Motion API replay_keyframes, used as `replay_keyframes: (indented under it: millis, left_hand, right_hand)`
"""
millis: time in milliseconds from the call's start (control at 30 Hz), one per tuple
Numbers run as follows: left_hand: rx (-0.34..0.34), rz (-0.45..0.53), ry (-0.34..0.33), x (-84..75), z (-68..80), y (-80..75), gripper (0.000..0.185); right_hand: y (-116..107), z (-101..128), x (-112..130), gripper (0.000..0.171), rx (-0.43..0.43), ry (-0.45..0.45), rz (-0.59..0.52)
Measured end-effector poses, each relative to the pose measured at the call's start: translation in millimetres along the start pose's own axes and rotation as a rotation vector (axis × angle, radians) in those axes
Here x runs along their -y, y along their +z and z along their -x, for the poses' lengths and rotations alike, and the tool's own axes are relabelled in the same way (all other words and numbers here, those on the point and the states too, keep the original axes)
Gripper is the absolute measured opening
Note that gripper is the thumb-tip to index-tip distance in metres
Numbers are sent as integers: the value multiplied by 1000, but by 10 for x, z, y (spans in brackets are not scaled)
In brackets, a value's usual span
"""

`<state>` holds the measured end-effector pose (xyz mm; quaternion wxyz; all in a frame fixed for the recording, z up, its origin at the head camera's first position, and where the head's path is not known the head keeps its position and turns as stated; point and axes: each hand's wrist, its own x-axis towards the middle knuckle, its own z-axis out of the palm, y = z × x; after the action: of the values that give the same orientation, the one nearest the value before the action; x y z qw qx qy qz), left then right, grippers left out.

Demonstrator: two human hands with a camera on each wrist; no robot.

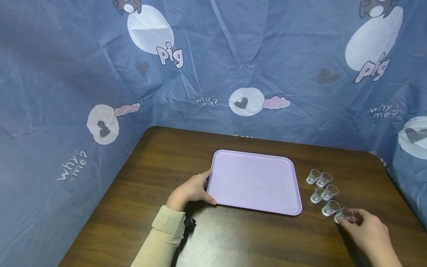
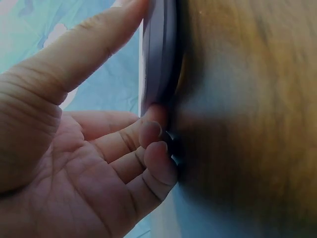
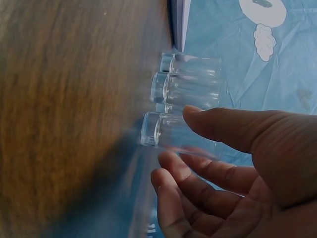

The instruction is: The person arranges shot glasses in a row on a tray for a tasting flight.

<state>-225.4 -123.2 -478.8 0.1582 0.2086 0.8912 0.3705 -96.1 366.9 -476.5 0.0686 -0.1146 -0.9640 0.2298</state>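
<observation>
A light purple rectangular tray [image 1: 255, 181] lies flat on the wooden table. At its near left corner my left hand [image 1: 191, 191] grips the edge, thumb on the front side and index finger on the left side. In the left wrist view the other fingers [image 2: 161, 161] curl in low by the tray's rim. Off to the right, my right hand [image 1: 368, 230] holds a clear shot glass [image 3: 171, 131] between thumb and fingers. That glass is upright, the nearest of a group, its far side partly covered by the thumb.
Several more clear shot glasses [image 1: 330, 208] stand upright in close pairs right of the tray, running away from the right hand. The brown wooden table [image 1: 253, 237] ends at a blue printed cloth [image 1: 207, 66] hanging behind and at both sides.
</observation>
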Motion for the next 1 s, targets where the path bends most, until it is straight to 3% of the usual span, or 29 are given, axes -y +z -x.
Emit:
replay_keyframes:
  millis: [633,1000]
  left_hand:
    - [2,23,-26,-1,-22,18,119]
    - [0,14,-26,4,-20,20,119]
  right_hand:
    - [22,52,-50,40,-82,21,-64]
    - [-160,57,12,43,-138,46,-42]
